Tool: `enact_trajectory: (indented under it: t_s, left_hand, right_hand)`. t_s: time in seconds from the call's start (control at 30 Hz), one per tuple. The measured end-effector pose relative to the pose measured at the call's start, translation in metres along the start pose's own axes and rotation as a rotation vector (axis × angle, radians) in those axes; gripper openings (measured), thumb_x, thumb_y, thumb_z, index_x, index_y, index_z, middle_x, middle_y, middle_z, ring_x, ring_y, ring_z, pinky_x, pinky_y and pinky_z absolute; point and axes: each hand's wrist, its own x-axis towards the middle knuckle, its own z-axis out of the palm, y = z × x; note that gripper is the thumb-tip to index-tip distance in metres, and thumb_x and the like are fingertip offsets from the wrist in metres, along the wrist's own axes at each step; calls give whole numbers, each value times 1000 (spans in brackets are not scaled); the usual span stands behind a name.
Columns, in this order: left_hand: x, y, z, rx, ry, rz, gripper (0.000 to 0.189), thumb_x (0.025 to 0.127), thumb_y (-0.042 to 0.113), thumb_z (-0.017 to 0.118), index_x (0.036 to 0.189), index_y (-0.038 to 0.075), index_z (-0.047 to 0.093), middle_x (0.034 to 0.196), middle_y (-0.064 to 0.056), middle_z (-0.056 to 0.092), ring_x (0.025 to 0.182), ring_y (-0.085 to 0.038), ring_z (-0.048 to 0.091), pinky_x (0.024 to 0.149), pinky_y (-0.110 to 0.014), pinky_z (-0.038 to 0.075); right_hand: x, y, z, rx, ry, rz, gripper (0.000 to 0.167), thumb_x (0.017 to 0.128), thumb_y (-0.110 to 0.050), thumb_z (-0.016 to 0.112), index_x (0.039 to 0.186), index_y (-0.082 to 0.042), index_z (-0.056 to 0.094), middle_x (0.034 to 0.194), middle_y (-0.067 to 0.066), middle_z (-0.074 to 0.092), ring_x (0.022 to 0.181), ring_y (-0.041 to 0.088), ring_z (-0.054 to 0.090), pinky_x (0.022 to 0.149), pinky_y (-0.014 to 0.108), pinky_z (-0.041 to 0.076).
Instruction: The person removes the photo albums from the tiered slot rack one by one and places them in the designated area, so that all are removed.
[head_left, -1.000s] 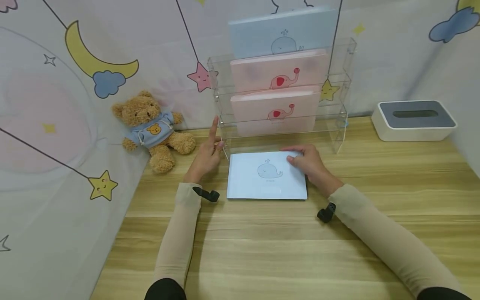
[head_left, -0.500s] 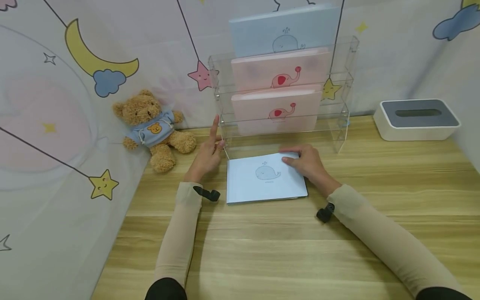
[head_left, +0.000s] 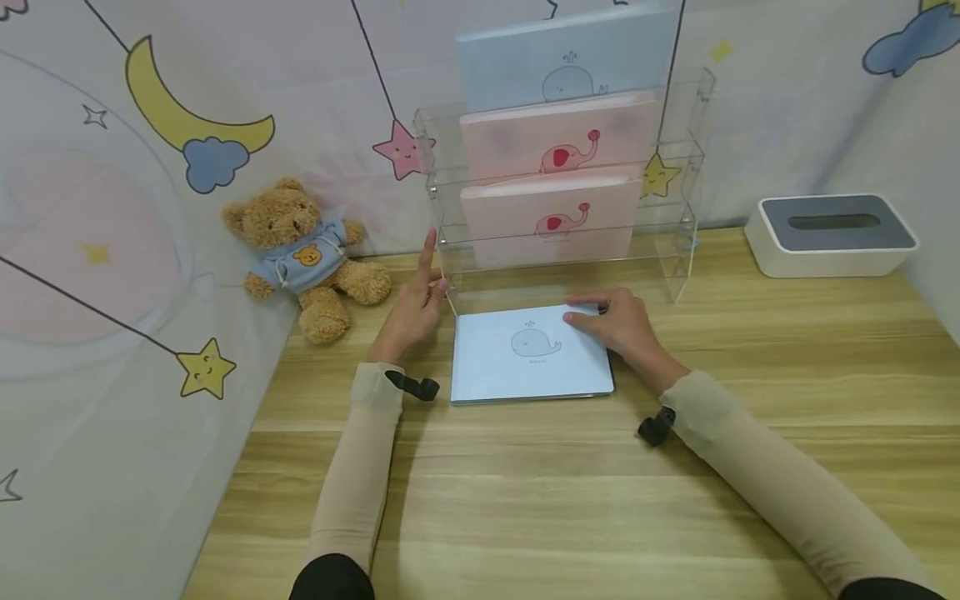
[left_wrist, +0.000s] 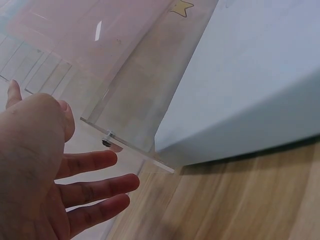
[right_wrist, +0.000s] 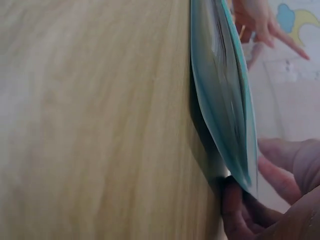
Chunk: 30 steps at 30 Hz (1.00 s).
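A light blue booklet (head_left: 525, 354) with a whale drawing lies in front of the clear acrylic rack (head_left: 570, 265). My right hand (head_left: 626, 333) grips its far right corner, thumb on the cover. In the right wrist view, fingers of that hand (right_wrist: 235, 210) curl under the lifted corner, and pages show between the booklet's teal-edged covers. My left hand (head_left: 411, 312) is beside the rack's left side, index finger pointing up along it. From the left wrist view, its other fingers (left_wrist: 97, 190) are extended near the rack's bolted side panel (left_wrist: 130, 145).
The rack's tiers hold two pink elephant booklets (head_left: 555, 150) and a blue whale one (head_left: 570, 62). A teddy bear (head_left: 303, 254) sits left of the rack. To the right stands a white tissue box (head_left: 832, 237) with a grey top. A printed cloth backdrop (head_left: 322, 67) hangs behind.
The booklet's left side has shifted slightly toward me and its right corner has come up a little in my right hand. My left hand stays at the rack's side.
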Motion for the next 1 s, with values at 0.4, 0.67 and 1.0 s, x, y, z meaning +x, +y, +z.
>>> enact_trajectory:
  t_s: [0.4,0.67,1.0]
  left_hand:
    - [0,2,1,0,0,7,78,117,28,43,171,44,-11,141,-29,68,127,-42,70,110,-60,52]
    - [-1,0,0,0,-5,-12,80,117,25,43,171,46,-12,141,-28,68,125,-40,70,109,-58,53]
    - [-1,1,-1,-6,-4,-10,79,117,26,44,171,46,-10,144,-29,67,131,-43,68,112,-60,51]
  right_hand:
    - [-11,8,-19,-36,48,-50,42,97,-37,81,133,-15,78,133,17,76,120,34,71,95,43,56]
    - [-19,5,-28,-26,65,-169,42,100,-36,77,137,-17,75,132,13,76,114,31,71,92,40,57]
    - [-24,-8,-39,-18,111,-342,54,101,-39,76,146,-11,66,129,17,76,106,31,74,88,32,56]
